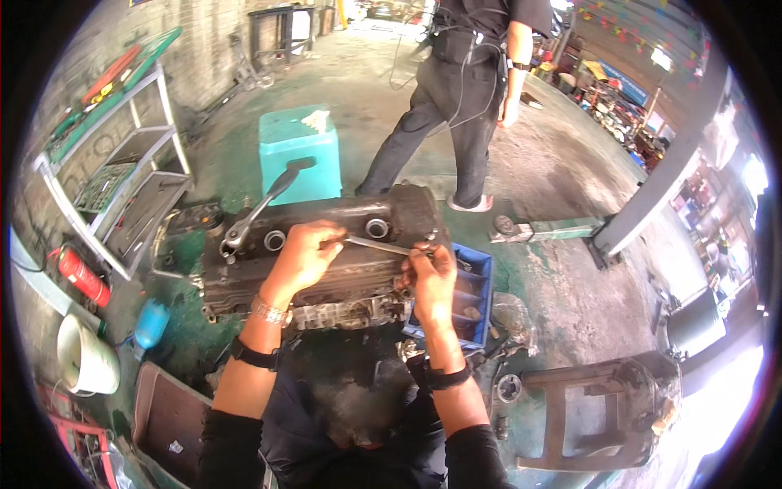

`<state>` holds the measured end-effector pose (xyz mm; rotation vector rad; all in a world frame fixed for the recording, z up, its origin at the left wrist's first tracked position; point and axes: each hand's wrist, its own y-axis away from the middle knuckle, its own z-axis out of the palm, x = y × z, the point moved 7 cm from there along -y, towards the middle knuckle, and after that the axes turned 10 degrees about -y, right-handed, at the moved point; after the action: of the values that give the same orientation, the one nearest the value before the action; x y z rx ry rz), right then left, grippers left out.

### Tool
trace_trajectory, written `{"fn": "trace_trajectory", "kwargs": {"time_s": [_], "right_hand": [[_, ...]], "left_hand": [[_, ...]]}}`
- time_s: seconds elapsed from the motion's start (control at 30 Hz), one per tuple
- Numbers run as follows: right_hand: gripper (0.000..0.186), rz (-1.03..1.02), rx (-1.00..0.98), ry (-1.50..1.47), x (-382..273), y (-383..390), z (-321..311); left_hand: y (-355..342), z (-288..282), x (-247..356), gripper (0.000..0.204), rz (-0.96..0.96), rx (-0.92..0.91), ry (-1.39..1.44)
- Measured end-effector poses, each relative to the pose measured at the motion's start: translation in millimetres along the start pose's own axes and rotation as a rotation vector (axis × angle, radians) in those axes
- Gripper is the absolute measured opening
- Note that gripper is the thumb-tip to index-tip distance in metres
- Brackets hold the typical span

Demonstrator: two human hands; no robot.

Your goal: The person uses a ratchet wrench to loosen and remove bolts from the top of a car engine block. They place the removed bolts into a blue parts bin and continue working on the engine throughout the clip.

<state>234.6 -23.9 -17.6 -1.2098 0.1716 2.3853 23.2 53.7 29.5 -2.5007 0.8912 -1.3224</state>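
Note:
My left hand (305, 259) is closed around one end of a slim, wrench-like metal bar (379, 245), above the brown engine cylinder head cover (350, 270). My right hand (432, 281) grips the bar's other end at the right end of the cover. The bar slants slightly down toward the right, and its right tip is partly hidden by my fingers. A ratchet wrench (259, 209) stands tilted on the cover's left end, its dark handle pointing up and away. Two round openings show on the cover, one beside each side of my left hand.
A blue divided crate (486, 306) sits against the engine's right end. Behind stand a turquoise box (300, 159) and a person (464, 98). A metal shelf (142, 175) and a red fire extinguisher (84, 277) are at left. A large dark metal part (599, 420) lies at right.

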Motion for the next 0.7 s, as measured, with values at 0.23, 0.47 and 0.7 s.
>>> {"fn": "trace_trajectory", "kwargs": {"time_s": [0.23, 0.47, 0.7], "right_hand": [[0.008, 0.034, 0.026, 0.089, -2.3, 2.2, 1.8], [0.011, 0.038, -0.023, 0.046, -2.5, 1.3, 5.0], [0.01, 0.031, -0.043, 0.053, -2.1, 9.0, 5.3]], "left_hand": [[1.8, -4.4, 0.1, 0.025, 0.094, 0.062, -0.11], [-3.0, -0.2, -12.0, 0.025, 0.003, 0.034, -0.017], [-1.9, 0.7, -9.8, 0.025, -0.011, 0.002, 0.021]]}}
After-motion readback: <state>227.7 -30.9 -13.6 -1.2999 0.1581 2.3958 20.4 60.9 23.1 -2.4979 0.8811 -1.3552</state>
